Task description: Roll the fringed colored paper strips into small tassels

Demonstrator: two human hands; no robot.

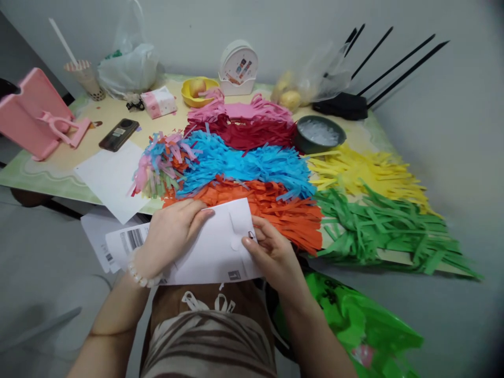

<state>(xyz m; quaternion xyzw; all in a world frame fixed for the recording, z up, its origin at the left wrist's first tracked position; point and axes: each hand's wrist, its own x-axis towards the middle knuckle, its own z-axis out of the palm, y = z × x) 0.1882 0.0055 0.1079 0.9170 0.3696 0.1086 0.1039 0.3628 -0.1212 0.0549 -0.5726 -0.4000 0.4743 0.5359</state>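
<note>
Over my lap, in front of the table edge, a white printed paper sheet [214,252] is held between both hands. My left hand [171,231], with a beaded bracelet at its wrist, lies across the sheet's left part and grips its upper edge. My right hand [273,252] pinches the right edge between thumb and fingers. A barcode shows on the paper's left end. Just beyond the sheet lies a pile of orange fringed paper strips [283,215], with blue fringed strips [248,163] behind it.
Red, pink, yellow [366,173] and green fringes [386,231] cover much of the table. A multicoloured tassel [161,163], blank sheet [116,178], phone [118,135] and pink stand [35,113] are left. A dark bowl [319,134] and black router [342,106] stand right. A green bag [354,320] hangs below.
</note>
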